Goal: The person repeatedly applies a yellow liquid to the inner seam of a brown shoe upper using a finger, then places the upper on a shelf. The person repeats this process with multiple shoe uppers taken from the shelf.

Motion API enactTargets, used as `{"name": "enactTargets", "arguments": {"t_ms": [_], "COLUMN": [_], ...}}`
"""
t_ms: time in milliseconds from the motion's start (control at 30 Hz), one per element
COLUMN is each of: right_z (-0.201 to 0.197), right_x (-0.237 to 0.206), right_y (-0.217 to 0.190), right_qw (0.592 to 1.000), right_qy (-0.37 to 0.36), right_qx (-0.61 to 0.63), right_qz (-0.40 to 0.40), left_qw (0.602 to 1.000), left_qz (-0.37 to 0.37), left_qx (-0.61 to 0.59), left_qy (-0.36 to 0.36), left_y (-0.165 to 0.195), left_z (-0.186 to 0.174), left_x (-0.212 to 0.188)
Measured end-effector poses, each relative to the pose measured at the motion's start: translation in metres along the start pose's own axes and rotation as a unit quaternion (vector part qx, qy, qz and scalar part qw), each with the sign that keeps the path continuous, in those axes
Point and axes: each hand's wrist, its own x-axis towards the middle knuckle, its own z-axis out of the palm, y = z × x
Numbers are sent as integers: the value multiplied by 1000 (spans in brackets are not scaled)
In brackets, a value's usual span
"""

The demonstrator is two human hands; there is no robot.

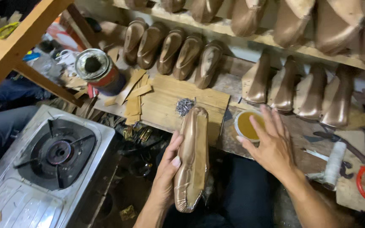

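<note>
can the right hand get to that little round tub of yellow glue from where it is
Probably yes. The right hand hovers open with its fingertips already over the rim of the small round tub of yellow glue, and nothing lies between them. The left hand holds the bronze shoe upper on its last.

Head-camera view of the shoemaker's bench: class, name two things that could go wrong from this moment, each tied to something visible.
1. The right hand hovers over the small cup of yellow liquid near the bench edge; a knock might tip it.
2. The loose pile of small nails lies right by the tip of the shoe last held in the left hand; moving it could scatter them.
</note>
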Motion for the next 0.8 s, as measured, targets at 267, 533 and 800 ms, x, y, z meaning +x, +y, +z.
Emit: {"name": "enactTargets", "arguments": {"t_ms": [267,533,800], "right_z": [13,4,-11], "right_x": [-14,-19,-22], "right_y": [22,19,-56], "right_qw": [999,997,948], "right_qy": [28,2,94], "right_qx": [44,79,247], "right_qz": [-14,28,-178], "left_qw": [991,993,991], "left_qz": [-24,-47,-42], "left_qx": [-116,-93,-71], "left_qy": [-61,-59,-109], "left_y": [-5,-6,-17], "left_z": [0,4,13], "left_x": [-4,-7,-6]}}
